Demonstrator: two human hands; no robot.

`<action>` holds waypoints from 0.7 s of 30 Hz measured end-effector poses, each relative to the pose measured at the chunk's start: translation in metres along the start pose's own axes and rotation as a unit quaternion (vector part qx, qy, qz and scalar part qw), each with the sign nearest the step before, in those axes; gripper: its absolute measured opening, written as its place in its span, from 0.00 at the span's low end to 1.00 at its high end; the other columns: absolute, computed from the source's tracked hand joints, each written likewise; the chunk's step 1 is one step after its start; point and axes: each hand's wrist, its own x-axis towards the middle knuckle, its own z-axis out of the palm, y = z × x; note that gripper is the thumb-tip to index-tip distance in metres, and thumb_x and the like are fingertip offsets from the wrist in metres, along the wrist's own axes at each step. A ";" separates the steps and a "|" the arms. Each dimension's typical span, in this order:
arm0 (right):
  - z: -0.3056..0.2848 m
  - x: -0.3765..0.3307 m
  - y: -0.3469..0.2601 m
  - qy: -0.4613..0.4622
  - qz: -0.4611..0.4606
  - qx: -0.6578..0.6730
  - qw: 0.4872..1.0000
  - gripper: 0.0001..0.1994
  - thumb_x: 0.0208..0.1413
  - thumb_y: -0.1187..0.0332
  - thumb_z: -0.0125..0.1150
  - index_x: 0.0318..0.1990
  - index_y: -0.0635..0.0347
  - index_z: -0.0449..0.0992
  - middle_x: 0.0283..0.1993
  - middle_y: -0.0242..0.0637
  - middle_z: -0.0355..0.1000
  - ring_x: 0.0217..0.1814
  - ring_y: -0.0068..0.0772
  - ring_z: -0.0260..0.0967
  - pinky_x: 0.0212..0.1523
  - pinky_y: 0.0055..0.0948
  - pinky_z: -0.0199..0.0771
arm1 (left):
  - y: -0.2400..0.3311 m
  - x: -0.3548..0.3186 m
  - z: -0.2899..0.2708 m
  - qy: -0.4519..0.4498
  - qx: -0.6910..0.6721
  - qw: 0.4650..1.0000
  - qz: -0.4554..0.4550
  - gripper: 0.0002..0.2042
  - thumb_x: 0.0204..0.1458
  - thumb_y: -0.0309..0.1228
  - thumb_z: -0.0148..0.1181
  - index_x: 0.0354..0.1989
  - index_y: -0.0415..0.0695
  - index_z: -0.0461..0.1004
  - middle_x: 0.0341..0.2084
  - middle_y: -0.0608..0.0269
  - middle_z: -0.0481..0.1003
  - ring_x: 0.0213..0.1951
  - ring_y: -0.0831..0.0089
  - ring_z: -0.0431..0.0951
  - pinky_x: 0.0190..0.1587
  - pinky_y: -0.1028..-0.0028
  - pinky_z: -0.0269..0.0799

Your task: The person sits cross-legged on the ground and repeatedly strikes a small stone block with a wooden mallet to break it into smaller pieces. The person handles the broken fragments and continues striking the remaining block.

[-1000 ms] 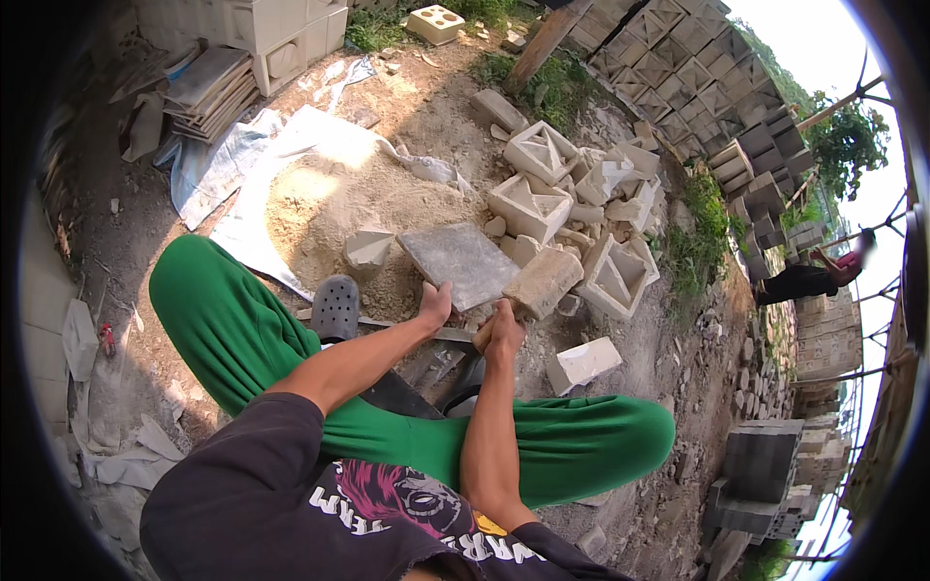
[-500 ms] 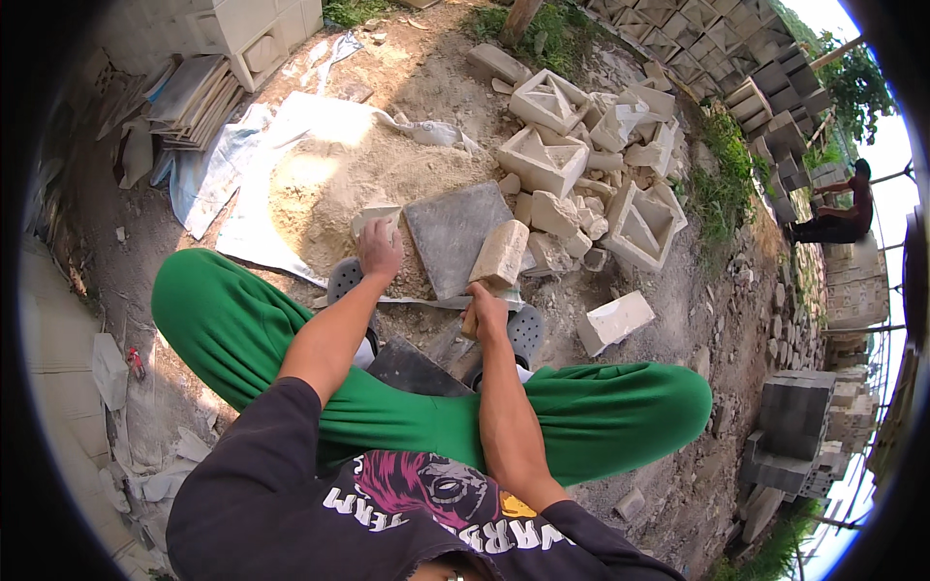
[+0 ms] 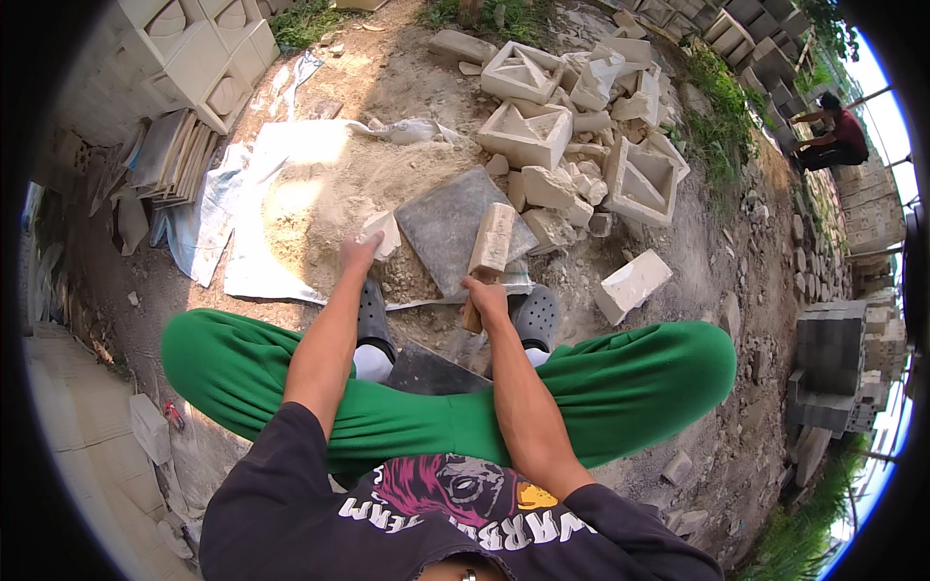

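My right hand (image 3: 487, 299) is closed round the handle of a wooden mallet (image 3: 493, 238), whose thick, pale block head lies over a dark grey square slab (image 3: 436, 228). A broken, cream-coloured chunk of block (image 3: 382, 235) is gripped in my left hand (image 3: 359, 254), just left of the slab's edge. Crumbled pale rubble (image 3: 325, 198) covers a white sheet (image 3: 254, 261) in front of my feet. The sheet's near edge runs by my grey clogs (image 3: 536, 318). Between my legs lies another dark slab (image 3: 433, 372).
Broken moulded blocks (image 3: 528, 134) and fragments are heaped beyond the slab to the right. A loose pale block (image 3: 635, 287) lies right of my foot. Thin boards (image 3: 174, 160) are stacked at left by a block wall (image 3: 208, 58). Another person (image 3: 833, 134) crouches far right.
My left hand has shifted slightly left with the chunk, which now stands more upright. The mallet head has turned more upright in my right hand. The whole view has shifted a little.
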 end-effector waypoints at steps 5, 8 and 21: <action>0.001 0.004 0.003 0.013 0.004 -0.033 0.999 0.22 0.41 0.59 0.70 0.35 0.74 0.78 0.26 0.44 0.76 0.21 0.39 0.77 0.24 0.35 0.75 | 0.011 0.001 0.003 0.035 0.035 0.998 0.048 0.35 0.46 0.50 0.68 0.56 0.34 0.72 0.50 0.38 0.76 0.54 0.47 0.76 0.57 0.58 0.68; -0.003 0.002 -0.001 0.001 0.010 -0.014 1.000 0.22 0.41 0.60 0.70 0.34 0.75 0.78 0.26 0.45 0.76 0.21 0.39 0.77 0.24 0.35 0.75 | 0.024 -0.008 0.011 0.088 0.057 0.991 0.086 0.29 0.47 0.50 0.67 0.48 0.35 0.75 0.42 0.40 0.79 0.48 0.47 0.79 0.51 0.56 0.70; -0.005 -0.008 -0.021 0.013 0.021 -0.028 0.999 0.23 0.41 0.59 0.70 0.34 0.77 0.78 0.31 0.51 0.78 0.25 0.40 0.79 0.30 0.37 0.78 | 0.029 -0.023 0.077 -0.065 0.024 0.992 0.109 0.21 0.49 0.48 0.66 0.31 0.38 0.77 0.28 0.51 0.80 0.32 0.56 0.81 0.38 0.62 0.73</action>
